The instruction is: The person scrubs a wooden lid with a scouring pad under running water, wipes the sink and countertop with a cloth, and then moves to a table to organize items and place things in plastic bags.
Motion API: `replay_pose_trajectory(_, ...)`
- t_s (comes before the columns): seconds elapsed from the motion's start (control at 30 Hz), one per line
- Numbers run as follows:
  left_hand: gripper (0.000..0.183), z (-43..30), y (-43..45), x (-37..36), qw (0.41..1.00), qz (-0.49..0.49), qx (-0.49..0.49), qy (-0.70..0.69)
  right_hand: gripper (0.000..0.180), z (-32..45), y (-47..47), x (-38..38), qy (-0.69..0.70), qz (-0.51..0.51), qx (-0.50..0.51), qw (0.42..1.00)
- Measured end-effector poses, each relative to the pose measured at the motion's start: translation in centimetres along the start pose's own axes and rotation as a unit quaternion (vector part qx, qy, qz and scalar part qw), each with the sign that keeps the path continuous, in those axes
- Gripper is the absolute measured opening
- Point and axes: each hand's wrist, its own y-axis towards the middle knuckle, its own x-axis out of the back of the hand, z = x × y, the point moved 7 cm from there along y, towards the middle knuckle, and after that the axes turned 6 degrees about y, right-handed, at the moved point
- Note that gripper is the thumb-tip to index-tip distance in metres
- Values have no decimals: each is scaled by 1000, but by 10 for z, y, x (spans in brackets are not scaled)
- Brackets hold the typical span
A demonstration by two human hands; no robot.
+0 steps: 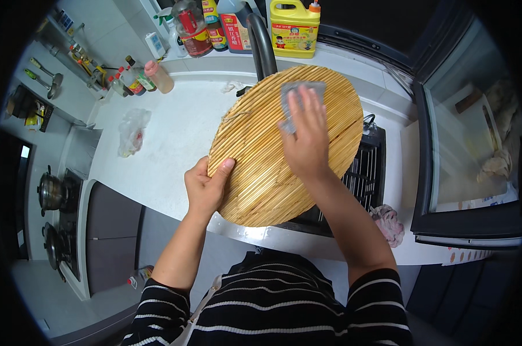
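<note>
A round mat of bound straw-coloured stalks (261, 173) is held up, tilted, over the sink. My left hand (207, 184) grips its left edge, the thumb on the upper face and the fingers hidden beneath. With spread fingers, my right hand (306, 138) presses a grey cloth (287, 93) flat against the mat's upper part. That hand is slightly blurred. Behind the mat rises a dark tap (263, 43), its lower end hidden. Part of the black sink with its metal rack (366, 181) shows at the mat's right.
Several bottles stand at the back left, including a pink-capped one (158, 77). A yellow detergent jug (294, 30) is on the ledge. The counter holds a crumpled plastic bag (133, 132). A pinkish rag (388, 225) lies right of the sink, near an open window frame (429, 220). Pots (51, 190) sit on the left stove.
</note>
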Motion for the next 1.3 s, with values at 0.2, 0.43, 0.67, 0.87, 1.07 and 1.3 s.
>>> replay_pose_trajectory(0.2,27,4,-1,8,1000,0,-19,-22,51,-3,7,-1,12,44,55,997)
replay_pose_trajectory(0.43,28,12,-2,12,999,-3,-10,-33,54,23,-9,-14,7,92,108,990)
replay_pose_trajectory(0.67,27,2,-2,11,998,-7,-40,-41,63,23,1,-11,14,77,108,991)
replay_pose_trajectory(0.87,29,-3,-2,11,999,15,-40,-6,62,-6,17,2,-16,32,25,999)
replay_pose_trajectory(1.07,28,5,-3,15,999,-8,-14,-46,66,47,-32,-28,27,211,177,961)
replay_pose_trajectory(1.3,26,15,-10,18,996,-24,-4,-91,55,59,-35,-28,30,191,172,966)
